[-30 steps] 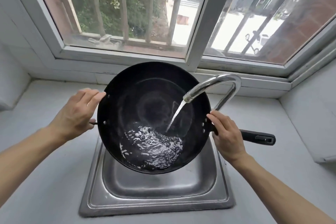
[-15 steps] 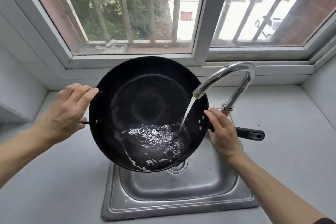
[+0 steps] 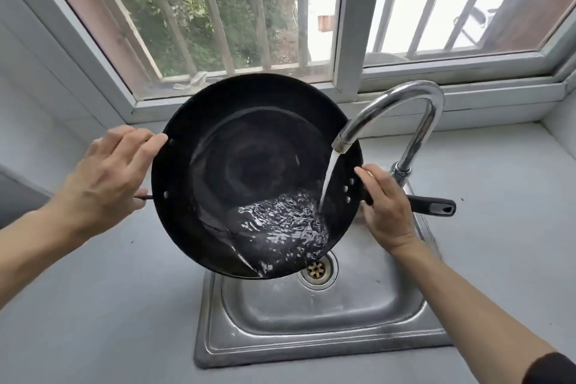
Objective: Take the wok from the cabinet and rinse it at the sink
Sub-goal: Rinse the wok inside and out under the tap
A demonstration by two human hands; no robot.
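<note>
The black wok (image 3: pixel 249 165) hangs tilted over the steel sink (image 3: pixel 311 327), its near edge lowest. Water from the chrome faucet (image 3: pixel 402 109) streams into the wok's right side and pools at the lower rim. My left hand (image 3: pixel 109 178) grips the small side handle at the wok's left rim, fingers over the edge. My right hand (image 3: pixel 386 212) grips the long black handle (image 3: pixel 433 206) close to the rim, with the handle's end sticking out to the right. The drain (image 3: pixel 316 270) shows just below the wok's edge.
Grey countertop (image 3: pixel 93 305) surrounds the sink on both sides. A barred window (image 3: pixel 249 25) with a white sill runs along the back. White tiled walls close in at the left and right.
The wok has tipped further toward me and shifted left off the sink, uncovering the drain. The pooled water has slid to the lower right rim. Both hands keep their grips.
</note>
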